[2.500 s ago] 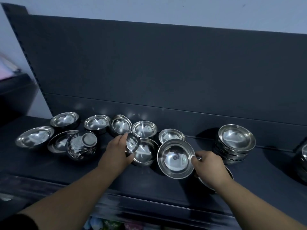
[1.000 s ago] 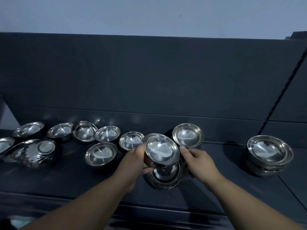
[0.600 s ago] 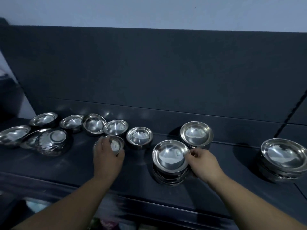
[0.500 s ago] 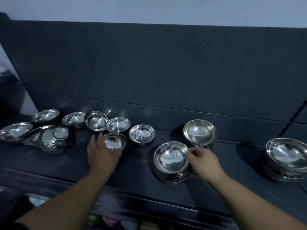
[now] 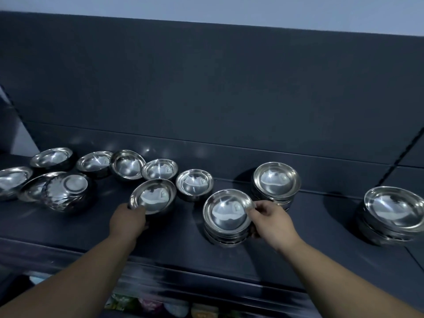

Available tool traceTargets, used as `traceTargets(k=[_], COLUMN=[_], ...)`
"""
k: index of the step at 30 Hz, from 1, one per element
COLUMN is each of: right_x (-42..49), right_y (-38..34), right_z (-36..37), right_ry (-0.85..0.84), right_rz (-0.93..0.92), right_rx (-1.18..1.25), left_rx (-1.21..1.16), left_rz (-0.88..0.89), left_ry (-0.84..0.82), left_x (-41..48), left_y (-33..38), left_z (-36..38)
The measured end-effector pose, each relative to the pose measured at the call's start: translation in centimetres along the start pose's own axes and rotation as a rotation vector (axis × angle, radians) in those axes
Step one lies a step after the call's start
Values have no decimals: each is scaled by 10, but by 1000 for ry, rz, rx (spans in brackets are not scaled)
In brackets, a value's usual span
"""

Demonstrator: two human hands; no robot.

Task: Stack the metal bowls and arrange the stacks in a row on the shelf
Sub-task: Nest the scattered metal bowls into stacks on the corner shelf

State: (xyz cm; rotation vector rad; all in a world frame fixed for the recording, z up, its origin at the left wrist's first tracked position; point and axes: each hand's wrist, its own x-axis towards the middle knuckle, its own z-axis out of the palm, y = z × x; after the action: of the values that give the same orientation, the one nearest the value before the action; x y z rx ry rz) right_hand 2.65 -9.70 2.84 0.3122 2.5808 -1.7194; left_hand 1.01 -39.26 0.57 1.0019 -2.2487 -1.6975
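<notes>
Metal bowls (image 5: 195, 183) lie loose along the left side of the dark shelf (image 5: 172, 239). The left hand (image 5: 127, 220) grips the near rim of one loose bowl (image 5: 152, 196), which is tipped up a little. The right hand (image 5: 270, 222) pinches the rim of the top bowl on the front stack (image 5: 226, 214). Another stack (image 5: 276, 182) stands just behind it. A third stack (image 5: 394, 210) stands well apart on the right.

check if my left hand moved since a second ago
Yes. The left hand went left, away from the front stack that the right hand holds, and now grips a loose bowl at its near rim.
</notes>
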Motion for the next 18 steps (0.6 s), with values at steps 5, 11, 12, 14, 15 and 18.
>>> traceTargets(k=[5,11,12,14,15,18], right_x=[-1,-5,-5,-4,-5,-13], right_y=[0,0,4,11,14,15], right_z=[0,-11,-13,-17,-19,-20], right_ry=[-39,-63,-32,13,8,-103], right_rz=[35,71,55,27,23,18], right_rx=[97,135,97,33,31,40], left_rx=[-108,-33,3,109,162,200], left_rz=[164,277,301,355,362,358], left_ry=[-147,-414,-423,-415,-408,-393], left_x=[-28,-67,-72,-75,-75,-79], left_y=[16,41,41,36,33,29], left_z=[12,45,49,53,55,59])
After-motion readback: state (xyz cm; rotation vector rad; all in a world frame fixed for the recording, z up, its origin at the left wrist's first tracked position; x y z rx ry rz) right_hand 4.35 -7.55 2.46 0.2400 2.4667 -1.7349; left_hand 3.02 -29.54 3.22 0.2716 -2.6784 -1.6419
